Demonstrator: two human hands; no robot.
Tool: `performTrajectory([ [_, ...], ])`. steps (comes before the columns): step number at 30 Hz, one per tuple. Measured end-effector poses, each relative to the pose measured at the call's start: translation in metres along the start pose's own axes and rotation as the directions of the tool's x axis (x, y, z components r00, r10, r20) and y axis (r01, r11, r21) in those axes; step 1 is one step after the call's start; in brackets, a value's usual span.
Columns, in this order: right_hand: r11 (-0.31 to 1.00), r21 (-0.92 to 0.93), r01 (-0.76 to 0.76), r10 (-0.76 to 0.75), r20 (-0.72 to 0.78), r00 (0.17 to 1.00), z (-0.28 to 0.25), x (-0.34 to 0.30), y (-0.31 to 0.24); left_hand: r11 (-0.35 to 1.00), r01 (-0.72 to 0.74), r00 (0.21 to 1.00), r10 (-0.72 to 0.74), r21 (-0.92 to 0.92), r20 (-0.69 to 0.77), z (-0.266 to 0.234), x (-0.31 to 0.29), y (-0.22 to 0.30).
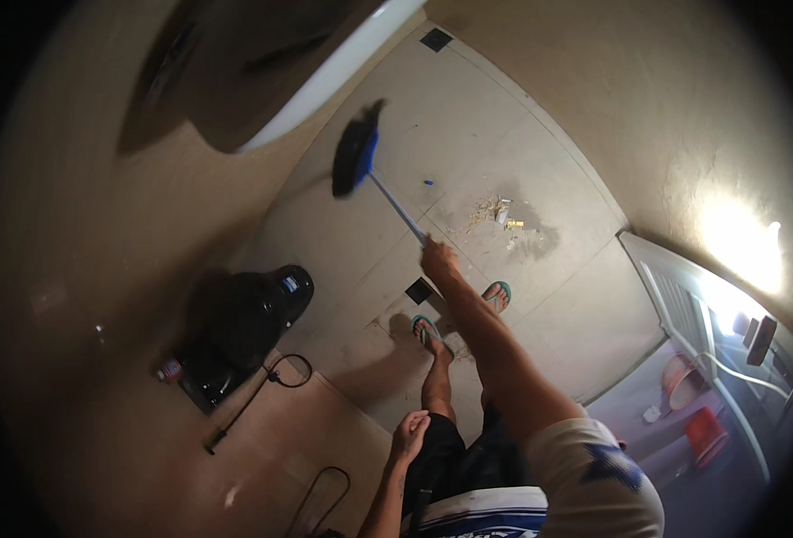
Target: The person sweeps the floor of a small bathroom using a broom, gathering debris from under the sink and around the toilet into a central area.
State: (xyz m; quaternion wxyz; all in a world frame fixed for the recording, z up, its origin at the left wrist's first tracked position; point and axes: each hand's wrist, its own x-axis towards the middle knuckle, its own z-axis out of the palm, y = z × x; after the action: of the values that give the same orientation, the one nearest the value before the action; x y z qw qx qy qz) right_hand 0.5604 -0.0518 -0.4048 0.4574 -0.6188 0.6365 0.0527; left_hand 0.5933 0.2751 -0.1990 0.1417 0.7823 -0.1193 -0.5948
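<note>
Outstretched, right hand (437, 257) gripping blurred blue broom (357, 160)

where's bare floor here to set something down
Bare tiles lie between the broom head and the black appliance, and right of the debris pile toward the white door. It is crowded around the debris and the sandalled feet.

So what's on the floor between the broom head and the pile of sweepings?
Mostly bare tile in the head view; only a small blue scrap lies between the broom head and the pile.
</note>
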Motion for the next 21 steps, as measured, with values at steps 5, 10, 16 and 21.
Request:
performTrajectory([
  [5,0.943,-0.327,-0.065,0.15,0.241,0.959,-0.062,-0.079,0.134,0.998,-0.02,0.997,0.025,-0.066,0.075,0.001,-0.006,-0.029],
  [10,0.752,-0.658,-0.023,0.23,0.23,0.946,-0.214,-0.188,0.181,0.997,0.077,0.993,-0.076,0.015,-0.091,-0.028,0.003,-0.046],
  [16,0.854,-0.519,0.025,0.043,0.119,0.992,-0.243,-0.238,0.168,0.983,0.162,0.964,-0.175,-0.082,-0.198,-0.059,-0.01,-0.049],
  [21,0.98,-0.15,0.131,-0.137,-0.036,0.99,-0.133,-0.045,0.101,0.888,-0.054,0.839,0.288,-0.457,0.462,-0.075,-0.082,0.132],
])
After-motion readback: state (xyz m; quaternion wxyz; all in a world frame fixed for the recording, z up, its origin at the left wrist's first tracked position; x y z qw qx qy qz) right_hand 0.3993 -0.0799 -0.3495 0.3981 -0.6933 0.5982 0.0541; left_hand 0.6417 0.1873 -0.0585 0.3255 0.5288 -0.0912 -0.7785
